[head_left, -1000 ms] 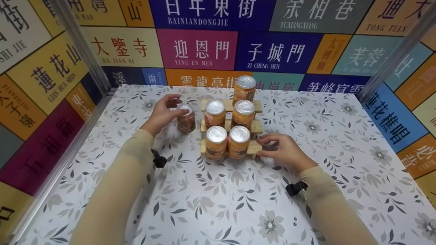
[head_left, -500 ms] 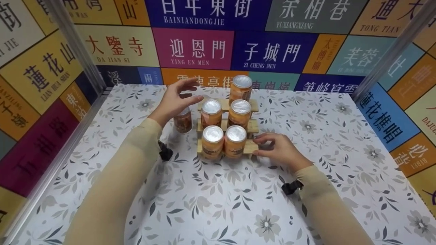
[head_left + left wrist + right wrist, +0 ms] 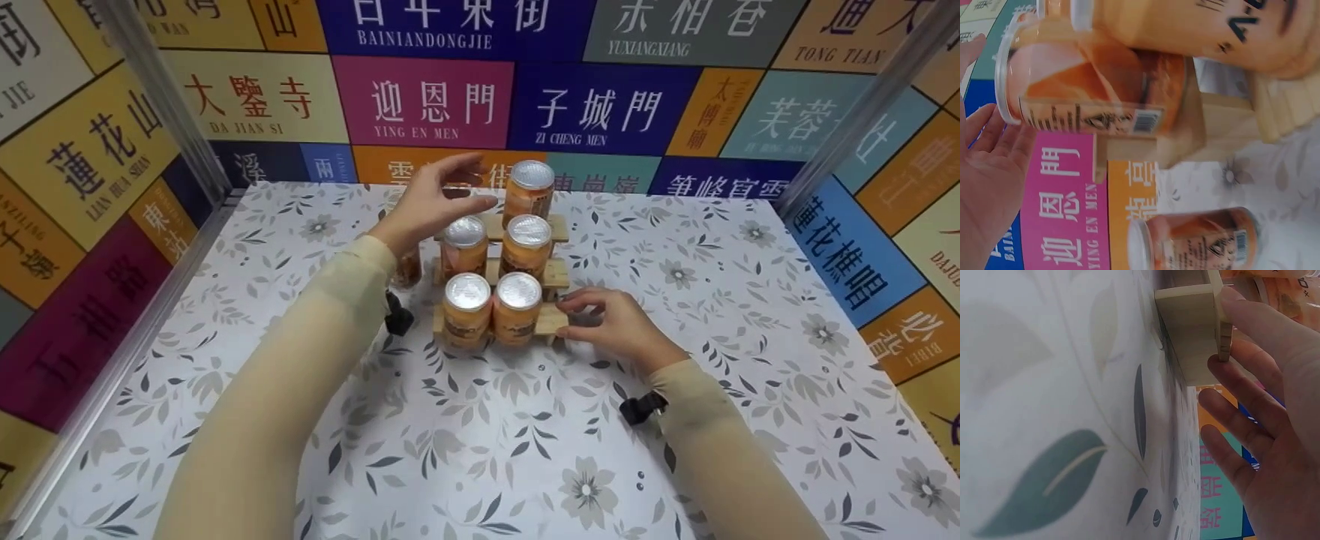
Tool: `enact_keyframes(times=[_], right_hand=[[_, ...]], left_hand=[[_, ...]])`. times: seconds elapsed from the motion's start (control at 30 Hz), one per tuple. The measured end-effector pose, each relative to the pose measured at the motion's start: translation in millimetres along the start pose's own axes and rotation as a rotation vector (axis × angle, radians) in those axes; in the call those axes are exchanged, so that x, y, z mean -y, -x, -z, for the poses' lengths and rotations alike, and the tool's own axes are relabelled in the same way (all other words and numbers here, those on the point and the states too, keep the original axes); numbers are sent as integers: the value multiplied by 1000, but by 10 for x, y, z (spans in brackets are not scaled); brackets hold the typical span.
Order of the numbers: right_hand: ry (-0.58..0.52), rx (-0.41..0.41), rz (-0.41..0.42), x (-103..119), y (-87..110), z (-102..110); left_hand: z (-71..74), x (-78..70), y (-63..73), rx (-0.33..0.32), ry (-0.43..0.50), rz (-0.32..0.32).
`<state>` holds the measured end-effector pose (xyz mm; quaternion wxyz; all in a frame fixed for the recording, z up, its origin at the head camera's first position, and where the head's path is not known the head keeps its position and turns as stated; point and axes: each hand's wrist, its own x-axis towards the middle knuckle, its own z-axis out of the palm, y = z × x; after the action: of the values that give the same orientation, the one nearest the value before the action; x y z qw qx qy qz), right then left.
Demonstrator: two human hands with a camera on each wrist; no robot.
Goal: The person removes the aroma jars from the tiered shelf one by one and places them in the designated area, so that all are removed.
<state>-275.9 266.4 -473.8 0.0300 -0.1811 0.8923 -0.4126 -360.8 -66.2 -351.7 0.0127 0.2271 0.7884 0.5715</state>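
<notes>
A stepped wooden stand [image 3: 556, 319] holds upright orange-labelled cans with silver lids: two on the front step, two on the middle step, and a single can [image 3: 529, 191] on the top step. My left hand [image 3: 427, 202] hovers over the left middle-step can [image 3: 463, 255], fingers loosely bent toward the top can, holding nothing. In the left wrist view its fingers [image 3: 1002, 132] show beyond a can's lid. My right hand [image 3: 619, 326] pinches the right end of the front step; the right wrist view shows thumb and fingertips at the board's edge [image 3: 1223, 343].
Left of the stand, another can [image 3: 409, 270] stands on the table, partly hidden by my left hand and sleeve; the left wrist view shows this can [image 3: 1202, 239] too. A floral cloth [image 3: 480, 450] covers the table. Sign-printed panels [image 3: 424, 101] enclose the back and sides.
My left hand has left the loose can on the left, rising and moving right over the stand toward the top can. My right hand stays at the stand's front step.
</notes>
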Motion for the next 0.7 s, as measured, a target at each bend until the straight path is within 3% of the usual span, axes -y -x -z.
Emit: enact_keyframes(times=[0.37, 0.7], right_hand=[[1, 6, -10, 50, 7, 14], [-21, 8, -28, 34, 19, 7]], left_hand=[[-128, -93, -206, 122, -103, 73], [-237, -211, -326, 155, -90, 121]])
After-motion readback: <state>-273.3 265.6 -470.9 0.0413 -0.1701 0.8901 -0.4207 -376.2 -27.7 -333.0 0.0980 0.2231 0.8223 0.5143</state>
